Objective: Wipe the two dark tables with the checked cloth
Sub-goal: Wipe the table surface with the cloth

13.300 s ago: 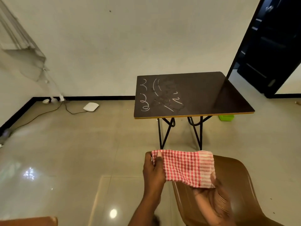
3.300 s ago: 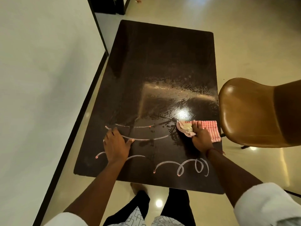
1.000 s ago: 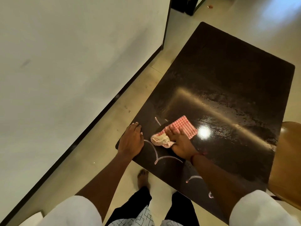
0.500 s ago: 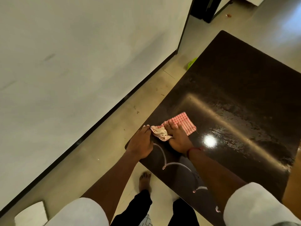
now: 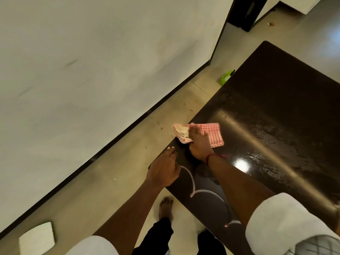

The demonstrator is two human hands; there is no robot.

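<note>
One dark table (image 5: 276,92) fills the right half of the head view, its wiped part wet and shiny. The red-and-white checked cloth (image 5: 213,134) lies at the table's left edge, and its bunched end pokes out over that edge. My right hand (image 5: 199,144) holds the cloth down on the top, with the bunch beside the thumb. At the near left corner my left hand (image 5: 164,170) rests flat on the table. Curved chalk lines (image 5: 193,183) run along the near edge, between and under my forearms. No second table is in view.
A pale wall with a black skirting (image 5: 110,144) runs close along the table's left side. On the floor a green object (image 5: 225,79) peeks out from under the far left edge. A white flat thing (image 5: 36,238) lies at the bottom left. A dark doorway (image 5: 244,11) stands beyond.
My right hand has pushed the cloth further left, up to the table's edge, and the chalk marks it passed over are gone. My left hand stays at the near corner.
</note>
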